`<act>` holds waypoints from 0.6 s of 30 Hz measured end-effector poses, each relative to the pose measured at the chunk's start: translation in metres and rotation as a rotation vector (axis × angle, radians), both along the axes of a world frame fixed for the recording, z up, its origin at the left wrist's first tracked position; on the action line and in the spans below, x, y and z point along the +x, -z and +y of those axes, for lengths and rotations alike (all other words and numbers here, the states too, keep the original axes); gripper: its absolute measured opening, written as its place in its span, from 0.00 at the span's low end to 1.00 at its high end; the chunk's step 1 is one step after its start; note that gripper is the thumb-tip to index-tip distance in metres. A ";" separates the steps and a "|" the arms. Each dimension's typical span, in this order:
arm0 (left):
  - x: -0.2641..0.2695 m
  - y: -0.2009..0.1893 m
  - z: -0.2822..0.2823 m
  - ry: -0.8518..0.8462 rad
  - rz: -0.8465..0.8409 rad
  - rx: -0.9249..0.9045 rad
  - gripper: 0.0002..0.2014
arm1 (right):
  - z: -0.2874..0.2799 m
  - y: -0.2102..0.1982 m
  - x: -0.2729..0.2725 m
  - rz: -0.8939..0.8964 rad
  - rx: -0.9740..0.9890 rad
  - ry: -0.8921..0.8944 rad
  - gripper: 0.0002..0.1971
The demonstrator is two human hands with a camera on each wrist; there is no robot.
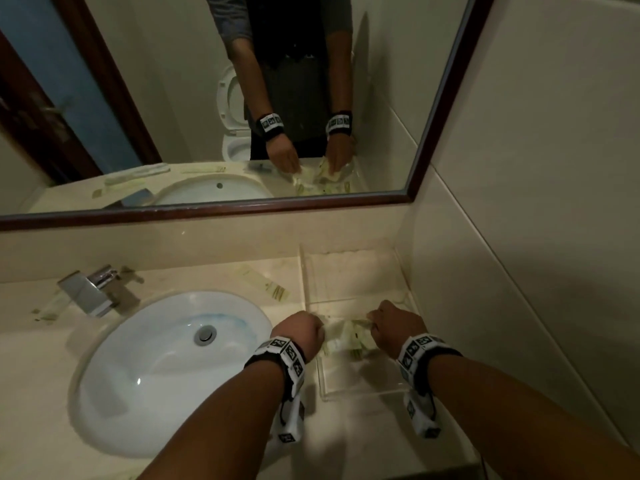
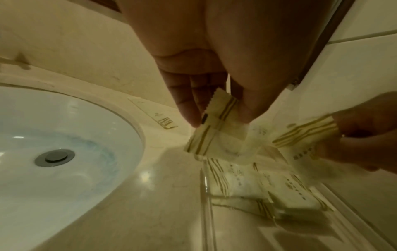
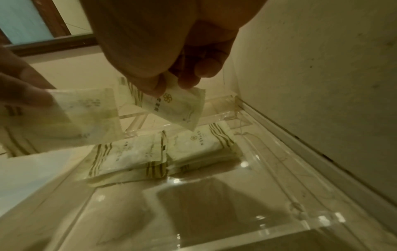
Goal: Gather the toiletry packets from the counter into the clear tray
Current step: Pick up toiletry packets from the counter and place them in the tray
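The clear tray (image 1: 363,393) sits on the counter in the right corner by the wall. Both hands hover over it. My left hand (image 1: 304,336) pinches a cream packet with gold stripes (image 2: 217,132) between thumb and fingers. My right hand (image 1: 391,327) pinches another cream packet (image 3: 178,108) above the tray (image 3: 279,169). Several packets (image 3: 150,152) lie stacked on the tray floor below. A long packet (image 1: 266,284) lies on the counter behind the basin, and another long packet (image 1: 52,308) lies left of the tap.
A white oval basin (image 1: 166,368) fills the counter's left, with a chrome tap (image 1: 93,289) behind it. A framed mirror (image 1: 242,98) hangs above the backsplash. The tiled wall (image 1: 536,237) closes the right side right next to the tray.
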State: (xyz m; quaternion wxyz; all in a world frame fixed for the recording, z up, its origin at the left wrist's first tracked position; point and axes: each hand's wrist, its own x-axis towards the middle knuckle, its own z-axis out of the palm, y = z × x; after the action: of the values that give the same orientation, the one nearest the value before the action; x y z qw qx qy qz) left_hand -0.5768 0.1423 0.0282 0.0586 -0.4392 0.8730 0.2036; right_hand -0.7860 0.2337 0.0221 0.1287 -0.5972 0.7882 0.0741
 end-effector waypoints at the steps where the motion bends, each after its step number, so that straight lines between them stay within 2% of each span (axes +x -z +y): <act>1: -0.002 -0.001 -0.003 0.012 0.013 -0.024 0.16 | 0.003 0.000 -0.002 0.022 0.003 -0.012 0.17; 5: -0.014 -0.006 -0.005 0.032 0.049 -0.079 0.14 | 0.013 -0.001 -0.009 0.084 -0.020 -0.021 0.15; 9: -0.024 -0.006 0.002 0.040 0.089 -0.119 0.09 | 0.019 -0.002 -0.015 0.047 -0.069 0.008 0.10; 14: -0.032 0.002 0.005 0.002 0.129 -0.104 0.05 | 0.014 -0.003 -0.015 0.073 -0.069 -0.030 0.09; 18: -0.035 0.010 0.010 0.026 0.101 -0.086 0.05 | 0.011 0.000 -0.011 0.059 -0.076 -0.055 0.07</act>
State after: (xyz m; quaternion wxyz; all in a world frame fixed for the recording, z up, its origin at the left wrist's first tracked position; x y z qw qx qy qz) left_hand -0.6118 0.1527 0.0184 -0.0017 -0.4191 0.8884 0.1871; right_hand -0.7969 0.2446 0.0221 0.0806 -0.6208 0.7771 0.0654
